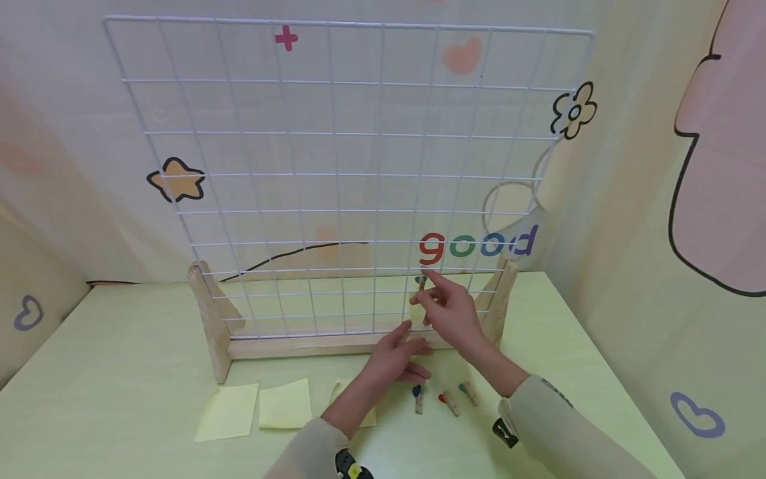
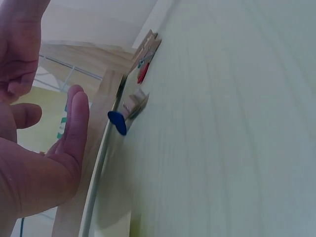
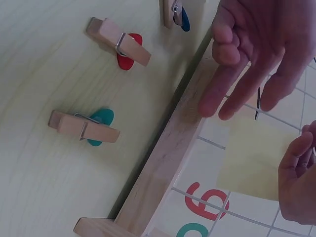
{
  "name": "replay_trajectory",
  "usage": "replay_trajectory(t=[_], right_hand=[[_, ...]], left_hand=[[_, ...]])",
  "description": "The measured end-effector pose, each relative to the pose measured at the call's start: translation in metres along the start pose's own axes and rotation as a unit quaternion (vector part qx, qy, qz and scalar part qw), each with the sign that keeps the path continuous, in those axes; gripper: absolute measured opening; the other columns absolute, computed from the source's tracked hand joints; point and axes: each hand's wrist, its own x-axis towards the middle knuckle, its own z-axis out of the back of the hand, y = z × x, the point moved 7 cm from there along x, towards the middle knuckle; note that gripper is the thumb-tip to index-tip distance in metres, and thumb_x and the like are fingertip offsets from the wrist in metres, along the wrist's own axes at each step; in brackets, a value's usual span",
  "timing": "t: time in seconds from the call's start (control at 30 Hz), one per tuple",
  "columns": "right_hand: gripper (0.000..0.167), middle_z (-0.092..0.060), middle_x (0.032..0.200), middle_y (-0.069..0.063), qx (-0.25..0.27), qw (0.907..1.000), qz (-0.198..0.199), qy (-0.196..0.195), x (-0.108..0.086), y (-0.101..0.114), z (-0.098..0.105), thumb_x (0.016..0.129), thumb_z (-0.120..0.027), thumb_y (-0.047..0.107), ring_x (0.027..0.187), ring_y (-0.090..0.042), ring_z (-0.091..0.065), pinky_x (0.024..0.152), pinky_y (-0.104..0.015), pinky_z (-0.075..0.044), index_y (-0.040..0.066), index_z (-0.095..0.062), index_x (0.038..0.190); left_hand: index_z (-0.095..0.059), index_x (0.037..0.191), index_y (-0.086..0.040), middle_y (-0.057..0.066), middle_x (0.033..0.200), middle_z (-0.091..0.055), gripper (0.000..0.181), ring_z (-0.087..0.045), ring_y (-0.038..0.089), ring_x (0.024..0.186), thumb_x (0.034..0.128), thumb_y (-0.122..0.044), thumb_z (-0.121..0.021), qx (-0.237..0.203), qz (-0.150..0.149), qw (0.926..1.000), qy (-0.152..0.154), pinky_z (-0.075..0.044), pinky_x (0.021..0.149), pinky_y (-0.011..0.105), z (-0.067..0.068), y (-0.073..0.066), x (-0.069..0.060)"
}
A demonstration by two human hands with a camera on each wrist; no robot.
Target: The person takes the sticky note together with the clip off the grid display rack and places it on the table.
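Observation:
My right hand (image 1: 455, 316) pinches a wooden clothespin (image 1: 421, 285) with a green top, at the lower right part of a white wire grid (image 1: 359, 174). Beneath the clothespin a yellow sticky note (image 1: 415, 311) lies against the wires; in the right wrist view the note (image 3: 256, 160) spans several grid cells. My left hand (image 1: 391, 359) is below it, fingers stretched out by the wooden base bar (image 1: 287, 346). Up close, the left hand (image 2: 49, 158) has its fingers straight beside the bar and grips nothing. Fingers partly hide the clothespin's jaws.
On the table lie clothespins with blue (image 1: 418, 400), red (image 1: 449, 403) and teal (image 1: 469, 393) tops. Further left are sticky notes (image 1: 227, 412) (image 1: 286, 404), and another note (image 1: 368, 418) is partly under my left forearm. Wooden feet (image 1: 212, 326) support the grid.

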Motion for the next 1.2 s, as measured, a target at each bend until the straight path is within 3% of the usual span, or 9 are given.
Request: replay_trajectory(t=[0.17,0.3,0.4,0.73,1.2], right_hand=[[0.041,-0.072,0.091,-0.012,-0.002,0.9999,0.000,-0.013,0.001,0.000,-0.001,0.097,-0.055,0.013,0.065,-0.042,-0.057,0.041,-0.018,-0.032,0.013,-0.054,0.138],[0.038,-0.072,0.091,-0.012,-0.009,0.9998,-0.004,-0.020,0.002,-0.001,-0.001,0.098,-0.054,0.013,0.059,-0.031,-0.056,0.041,-0.019,-0.031,0.013,-0.057,0.135],[0.036,-0.072,0.089,-0.011,-0.016,0.9994,-0.006,-0.028,0.002,-0.002,0.000,0.098,-0.054,0.013,0.055,-0.023,-0.054,0.041,-0.019,-0.033,0.012,-0.058,0.134],[0.030,-0.072,0.083,-0.010,-0.032,0.9984,0.004,-0.046,0.004,0.001,0.003,0.097,-0.055,0.013,0.051,-0.016,-0.053,0.043,-0.019,-0.039,0.011,-0.065,0.126],[0.026,-0.073,0.081,-0.008,-0.049,0.9978,0.019,-0.040,0.006,0.003,0.007,0.095,-0.059,0.011,0.055,-0.016,-0.057,0.042,-0.020,-0.039,0.008,-0.068,0.118]], left_hand=[[-0.012,0.155,-0.009,0.017,0.111,-0.068,0.071,-0.069,0.016,0.068,0.0994,-0.030,-0.052,-0.052,0.015,0.9985,0.007,-0.059,0.069,0.031,-0.006,0.004,0.006],[-0.015,0.154,-0.007,0.017,0.108,-0.069,0.067,-0.069,0.015,0.067,0.1004,-0.028,-0.049,-0.071,0.018,0.9973,-0.005,-0.059,0.068,0.030,-0.005,0.006,0.009],[-0.021,0.152,-0.005,0.016,0.108,-0.069,0.062,-0.069,0.015,0.068,0.1010,-0.029,-0.048,-0.077,0.018,0.9968,-0.016,-0.059,0.068,0.028,-0.002,0.006,0.010],[-0.041,0.142,-0.001,0.017,0.120,-0.065,0.047,-0.071,0.019,0.083,0.1007,-0.019,-0.049,-0.093,0.003,0.9935,-0.066,-0.058,0.070,0.027,0.007,0.004,0.011],[-0.050,0.133,0.004,0.015,0.111,-0.069,0.040,-0.070,0.013,0.075,0.0985,-0.015,-0.054,-0.100,-0.001,0.9905,-0.095,-0.058,0.069,0.025,0.009,0.002,0.012]])
